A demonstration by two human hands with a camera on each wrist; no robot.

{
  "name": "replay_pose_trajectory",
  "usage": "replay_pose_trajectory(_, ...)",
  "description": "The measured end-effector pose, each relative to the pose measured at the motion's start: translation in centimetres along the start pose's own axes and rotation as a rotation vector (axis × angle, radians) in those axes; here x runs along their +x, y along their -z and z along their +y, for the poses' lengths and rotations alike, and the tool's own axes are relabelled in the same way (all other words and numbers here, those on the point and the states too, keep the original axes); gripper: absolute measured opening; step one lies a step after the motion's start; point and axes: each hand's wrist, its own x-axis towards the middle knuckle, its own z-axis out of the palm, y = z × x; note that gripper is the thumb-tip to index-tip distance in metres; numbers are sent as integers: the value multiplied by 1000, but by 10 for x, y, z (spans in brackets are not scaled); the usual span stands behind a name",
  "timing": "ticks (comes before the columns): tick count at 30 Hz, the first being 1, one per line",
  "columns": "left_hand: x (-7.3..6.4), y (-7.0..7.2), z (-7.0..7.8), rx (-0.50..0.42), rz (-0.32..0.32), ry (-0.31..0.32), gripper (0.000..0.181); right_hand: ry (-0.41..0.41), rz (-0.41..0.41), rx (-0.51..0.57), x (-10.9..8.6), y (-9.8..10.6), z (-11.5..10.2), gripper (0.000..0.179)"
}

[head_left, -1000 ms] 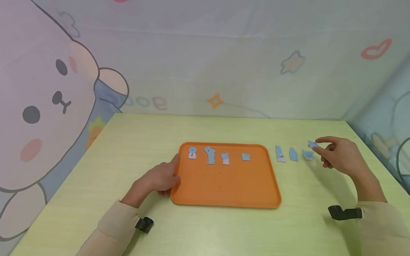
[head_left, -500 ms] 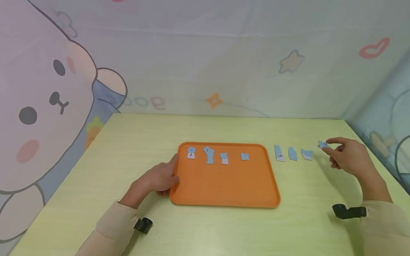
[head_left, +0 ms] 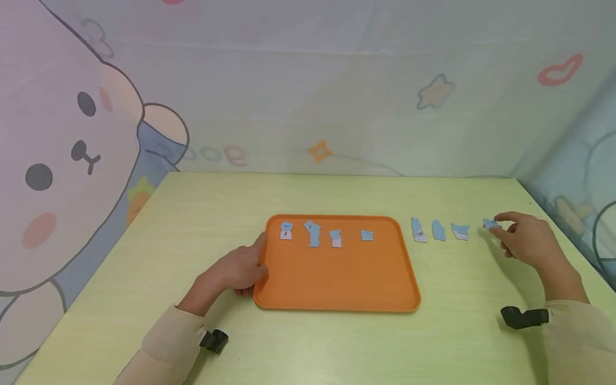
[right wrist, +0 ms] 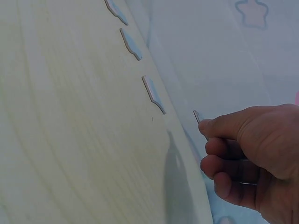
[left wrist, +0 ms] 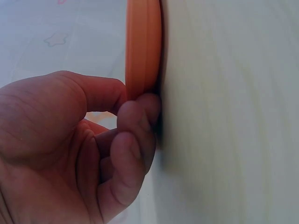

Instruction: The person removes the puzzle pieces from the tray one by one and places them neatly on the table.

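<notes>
My left hand [head_left: 240, 266] grips the left edge of an orange tray [head_left: 337, 289]. In the left wrist view the thumb lies on the tray's rim [left wrist: 142, 46] and the other fingers curl against its underside. Between thumb and index finger, my right hand [head_left: 526, 240] pinches a small light-blue puzzle piece [head_left: 489, 224] near the table's right side. In the right wrist view the held piece [right wrist: 196, 115] shows as a thin edge above the table. Three pieces lie in a row left of it: a notched one [head_left: 460, 231], a plain blue one [head_left: 438, 230] and a tall one [head_left: 418, 229].
Several blue and white puzzle pieces lie along the tray's far side, among them a tall one [head_left: 313, 235] and a small one [head_left: 367, 235]. A pale green table [head_left: 337, 347] bears everything. Behind it hangs a printed cloth [head_left: 289, 96].
My right hand has moved rightward with its piece, away from the row on the table, then slightly nearer and lower. The left hand has stayed on the tray, which has not moved.
</notes>
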Motion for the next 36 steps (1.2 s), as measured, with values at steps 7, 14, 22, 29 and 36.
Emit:
replay_pose_trajectory(7,0,0,0,-3,-9,9,63,14,-68,-49,4,-2,4,49)
replay_pose_trajectory(14,-2,-1,-2,-14,4,-30,62,20,-78,-65,8,-6,6,47)
replay_pose_trajectory(22,-2,-1,-2,-21,12,-51,59,19,-66,-85,10,-6,11,47)
replay_pose_trajectory(29,-1,0,-2,-18,9,-41,61,45,-35,-67,8,0,3,50)
replay_pose_trajectory(36,2,0,0,-21,2,-2,65,74,81,7,4,14,-27,50)
